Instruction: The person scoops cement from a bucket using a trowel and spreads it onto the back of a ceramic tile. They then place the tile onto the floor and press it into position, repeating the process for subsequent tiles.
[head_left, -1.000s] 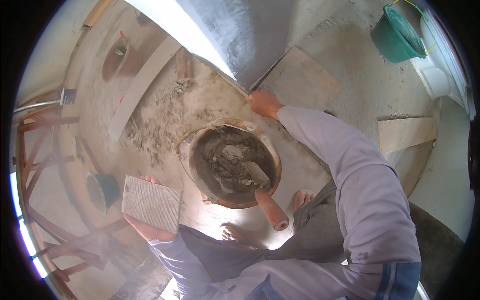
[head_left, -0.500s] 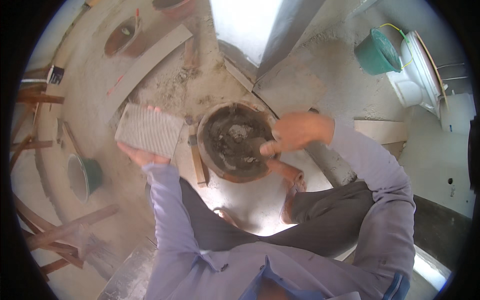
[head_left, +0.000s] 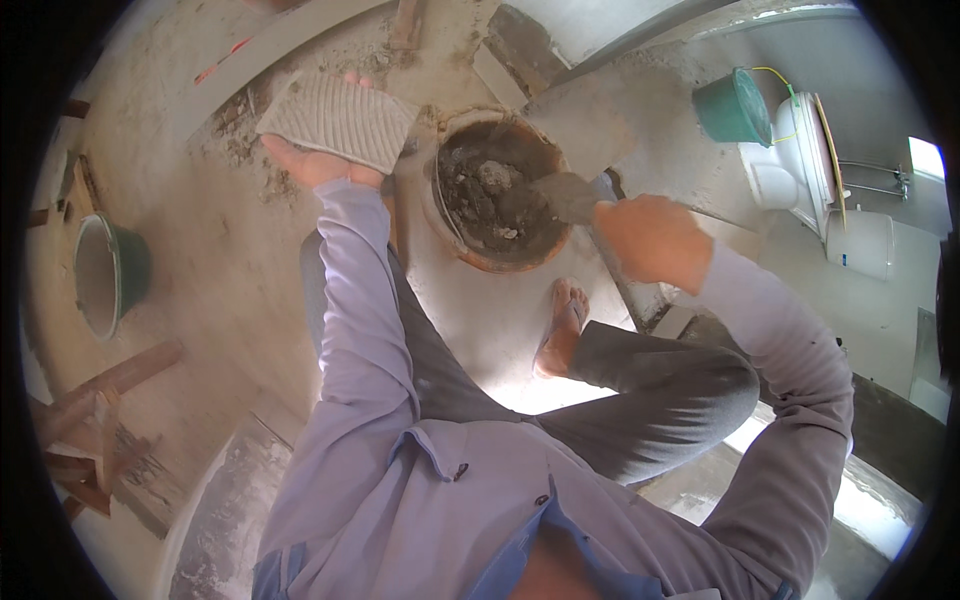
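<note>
The tile (head_left: 338,120), grey with combed mortar ridges, rests flat on the left hand (head_left: 318,160). The right hand (head_left: 650,240) grips a trowel (head_left: 568,195) over the mortar pan (head_left: 495,195).

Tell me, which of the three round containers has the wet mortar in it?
The brown pan beside the trowel. The green bucket at left looks empty; the teal bucket sits far off.

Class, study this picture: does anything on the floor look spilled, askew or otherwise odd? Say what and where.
Clumps of grey mortar lie scattered on the floor beside the tile in the left hand, outside the mortar pan. Nothing else stands out.
</note>
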